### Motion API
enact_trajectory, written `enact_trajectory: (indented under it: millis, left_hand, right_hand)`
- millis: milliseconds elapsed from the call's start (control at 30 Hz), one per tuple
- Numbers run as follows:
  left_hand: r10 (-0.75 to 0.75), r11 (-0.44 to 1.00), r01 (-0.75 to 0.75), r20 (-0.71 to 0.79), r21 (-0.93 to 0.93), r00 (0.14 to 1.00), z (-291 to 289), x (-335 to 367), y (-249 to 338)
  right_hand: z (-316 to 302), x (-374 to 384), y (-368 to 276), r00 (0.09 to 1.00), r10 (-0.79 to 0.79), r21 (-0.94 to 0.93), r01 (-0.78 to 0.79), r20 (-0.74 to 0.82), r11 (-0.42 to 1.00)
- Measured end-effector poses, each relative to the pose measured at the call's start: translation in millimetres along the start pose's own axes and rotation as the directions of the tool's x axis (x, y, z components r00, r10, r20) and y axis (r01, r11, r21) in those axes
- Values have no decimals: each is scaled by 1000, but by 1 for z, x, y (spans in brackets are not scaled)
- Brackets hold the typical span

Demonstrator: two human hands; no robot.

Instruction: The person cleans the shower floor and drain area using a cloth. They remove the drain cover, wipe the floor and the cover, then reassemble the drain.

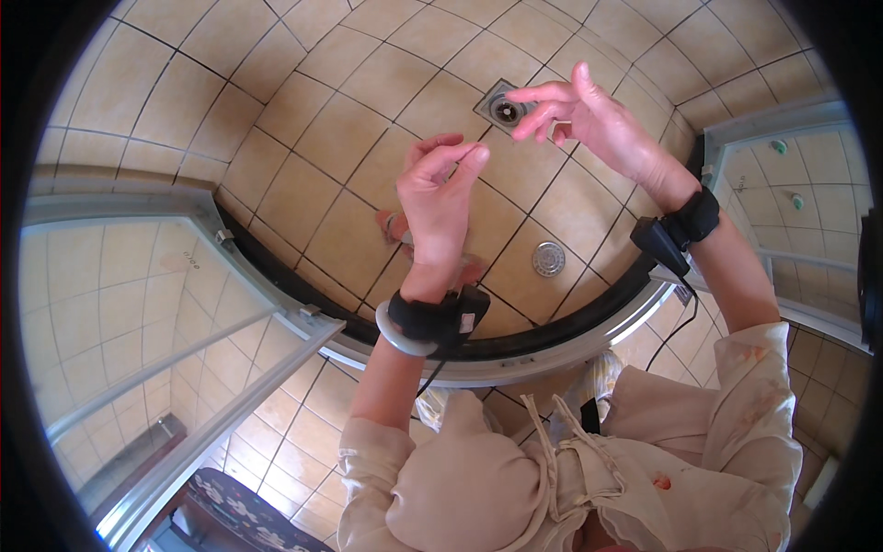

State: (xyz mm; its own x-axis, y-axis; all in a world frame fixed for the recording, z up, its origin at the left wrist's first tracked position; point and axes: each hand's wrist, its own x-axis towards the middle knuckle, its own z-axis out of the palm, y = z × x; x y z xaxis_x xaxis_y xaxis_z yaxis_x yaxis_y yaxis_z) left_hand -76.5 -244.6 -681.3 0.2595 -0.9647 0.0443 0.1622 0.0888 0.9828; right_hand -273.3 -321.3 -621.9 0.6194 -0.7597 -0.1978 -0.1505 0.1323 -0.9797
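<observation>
Free room lies between the left hand (437, 204) and right hand (602, 133), above the beige tiled floor (354, 133); a curved black sill (515, 346) bounds its near edge.

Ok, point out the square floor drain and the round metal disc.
Square floor drain (505, 111): head view, on its central opening.
Round metal disc (549, 258): head view, middle of its top face.
</observation>
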Motion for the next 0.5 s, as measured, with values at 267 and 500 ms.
enact_trajectory:
  millis: [267,500]
  left_hand:
    - [-162,987,159,129,40,978,11,-9,-1]
    - [-394,852,464,286,-243,873,13,-14,9]
  right_hand:
    - [0,-5,-3,1000,-5,76,5,-1,997]
    - [12,-8,-8,989,-146,-151,148,23,977]
